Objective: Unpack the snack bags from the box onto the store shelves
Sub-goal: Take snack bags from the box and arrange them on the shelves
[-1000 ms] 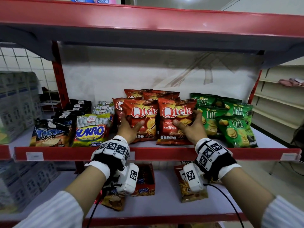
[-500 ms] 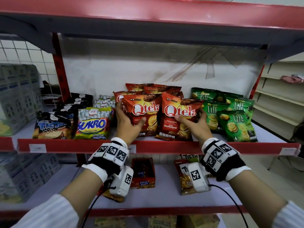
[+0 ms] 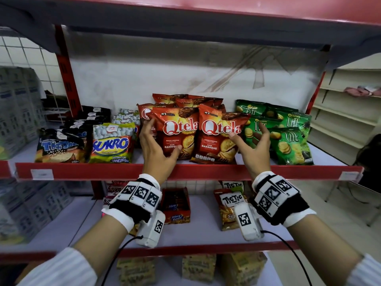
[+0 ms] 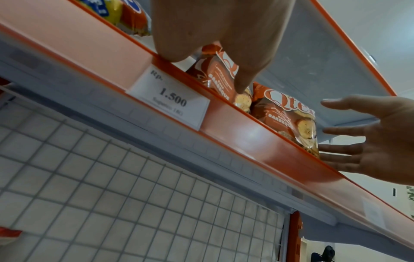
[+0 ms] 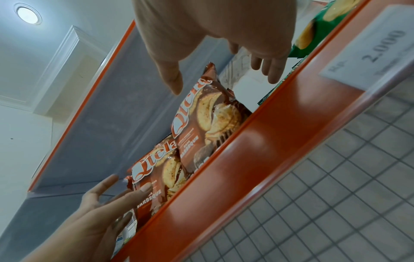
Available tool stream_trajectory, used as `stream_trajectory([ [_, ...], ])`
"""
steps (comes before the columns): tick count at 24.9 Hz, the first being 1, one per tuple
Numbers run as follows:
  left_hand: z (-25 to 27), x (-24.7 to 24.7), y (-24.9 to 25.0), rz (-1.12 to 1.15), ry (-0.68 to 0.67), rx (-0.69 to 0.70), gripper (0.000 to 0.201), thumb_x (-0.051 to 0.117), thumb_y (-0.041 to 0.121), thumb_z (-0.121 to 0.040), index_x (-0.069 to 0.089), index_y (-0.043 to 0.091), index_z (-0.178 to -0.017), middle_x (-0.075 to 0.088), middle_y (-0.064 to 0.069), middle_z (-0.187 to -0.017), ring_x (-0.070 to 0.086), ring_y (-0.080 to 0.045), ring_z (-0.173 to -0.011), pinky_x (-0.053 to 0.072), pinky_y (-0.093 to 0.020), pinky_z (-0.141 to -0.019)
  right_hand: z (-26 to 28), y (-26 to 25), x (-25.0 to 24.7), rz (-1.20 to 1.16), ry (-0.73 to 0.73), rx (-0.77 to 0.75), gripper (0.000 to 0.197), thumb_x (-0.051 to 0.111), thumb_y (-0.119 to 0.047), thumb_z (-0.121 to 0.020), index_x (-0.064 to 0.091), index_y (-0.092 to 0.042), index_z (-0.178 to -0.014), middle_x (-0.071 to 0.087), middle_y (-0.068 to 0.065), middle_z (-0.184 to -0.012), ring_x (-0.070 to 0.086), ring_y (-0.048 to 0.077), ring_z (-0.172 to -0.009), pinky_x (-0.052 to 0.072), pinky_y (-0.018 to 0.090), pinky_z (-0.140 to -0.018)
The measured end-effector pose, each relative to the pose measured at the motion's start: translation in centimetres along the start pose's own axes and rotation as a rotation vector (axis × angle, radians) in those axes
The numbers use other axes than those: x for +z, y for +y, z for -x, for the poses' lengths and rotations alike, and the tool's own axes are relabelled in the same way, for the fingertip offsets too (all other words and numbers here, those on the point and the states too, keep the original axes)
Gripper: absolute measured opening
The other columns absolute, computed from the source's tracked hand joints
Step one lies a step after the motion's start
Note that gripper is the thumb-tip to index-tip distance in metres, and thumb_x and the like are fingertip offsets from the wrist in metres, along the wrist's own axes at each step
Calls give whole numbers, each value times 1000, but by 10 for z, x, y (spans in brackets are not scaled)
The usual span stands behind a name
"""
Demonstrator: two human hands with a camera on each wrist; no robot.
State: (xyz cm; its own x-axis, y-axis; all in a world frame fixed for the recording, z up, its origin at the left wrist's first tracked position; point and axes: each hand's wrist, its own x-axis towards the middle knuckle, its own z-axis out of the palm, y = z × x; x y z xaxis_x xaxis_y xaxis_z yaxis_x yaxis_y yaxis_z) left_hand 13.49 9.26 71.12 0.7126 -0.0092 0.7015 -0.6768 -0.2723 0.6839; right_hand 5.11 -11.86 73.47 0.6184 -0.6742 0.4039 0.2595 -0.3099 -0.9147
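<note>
Two red Qtela barbeque bags stand side by side at the front of the middle shelf, the left bag and the right bag. More Qtela bags are stacked behind them. My left hand lies along the left bag's left edge with its fingers straight and its thumb resting on the bag's front. My right hand is spread open at the right bag's right side, its thumb tip at the bag's front. The right wrist view shows both bags and my left hand with its fingers extended.
Left of the Qtela bags sit a Sukro bag and a Tic Tac bag. Green Lite bags crowd the right. The upper shelf hangs close overhead. A red carton and a Tic Tic bag are on the lower shelf.
Both hands have slid up from the bags' lower fronts to their outer sides. The right hand has spread open beside its bag. The bags stand more upright.
</note>
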Motion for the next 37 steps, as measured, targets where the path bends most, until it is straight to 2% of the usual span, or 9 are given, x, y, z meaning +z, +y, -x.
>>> stream_trajectory([
  [3,10,1,2,-61,31,8,83,77,14,-75,28,4,-140,28,-18,-144,26,-29,-137,25,-45,-114,9,5,-5,-4,32,-32,67,74,-34,-79,39,-26,-136,37,6,-141,41,20,-128,40,36,-106],
  [7,37,4,5,-148,78,-14,68,75,15,-75,41,10,-134,31,-17,-141,27,-30,-135,17,-37,-106,27,15,-7,-84,139,-162,38,67,-10,-84,51,-25,-115,55,1,-105,53,12,-97,43,4,-72],
  [11,49,7,6,-251,85,-58,59,68,22,-82,42,16,-135,29,-16,-145,25,-30,-138,16,-43,-108,37,23,-4,73,76,-141,46,70,-19,-83,49,-27,-123,52,6,-120,50,19,-111,46,33,-92],
  [14,26,2,6,-425,4,-103,69,56,33,-91,19,29,-149,35,-19,-145,33,-32,-136,19,-47,-110,25,17,1,335,-92,-120,84,73,-44,-77,23,-37,-145,35,4,-148,32,24,-136,28,48,-111],
  [17,5,-1,5,-538,-169,-156,74,47,38,-96,-4,38,-150,53,-18,-131,52,-34,-120,24,-49,-107,12,9,7,333,-207,-108,97,72,-40,-80,5,-38,-150,36,0,-151,39,26,-135,31,42,-110],
  [22,-3,-6,-3,-582,-258,-223,71,38,45,-98,-12,40,-148,51,-22,-132,49,-37,-122,22,-52,-107,-3,7,8,497,-294,-8,92,64,-47,-85,0,-36,-151,40,3,-149,42,31,-133,34,41,-108],
  [30,59,4,-1,-374,45,-26,59,62,30,-88,40,17,-140,23,-14,-152,23,-33,-136,20,-48,-108,34,20,-8,240,49,-127,78,70,-33,-81,26,-32,-145,43,2,-136,40,23,-127,37,44,-106],
  [33,95,17,-5,-298,65,35,36,64,24,-86,56,14,-120,37,-18,-136,33,-30,-126,25,-48,-104,56,34,-17,88,192,-224,53,63,-15,-84,44,-27,-132,51,-3,-110,51,10,-99,50,38,-88],
  [37,135,40,-18,-115,-102,7,23,59,18,-90,57,5,-109,51,-7,-105,49,-26,-102,36,-37,-95,86,67,-27,63,94,-222,37,56,-6,-89,49,-28,-118,56,7,-92,55,32,-89,49,51,-80],
])
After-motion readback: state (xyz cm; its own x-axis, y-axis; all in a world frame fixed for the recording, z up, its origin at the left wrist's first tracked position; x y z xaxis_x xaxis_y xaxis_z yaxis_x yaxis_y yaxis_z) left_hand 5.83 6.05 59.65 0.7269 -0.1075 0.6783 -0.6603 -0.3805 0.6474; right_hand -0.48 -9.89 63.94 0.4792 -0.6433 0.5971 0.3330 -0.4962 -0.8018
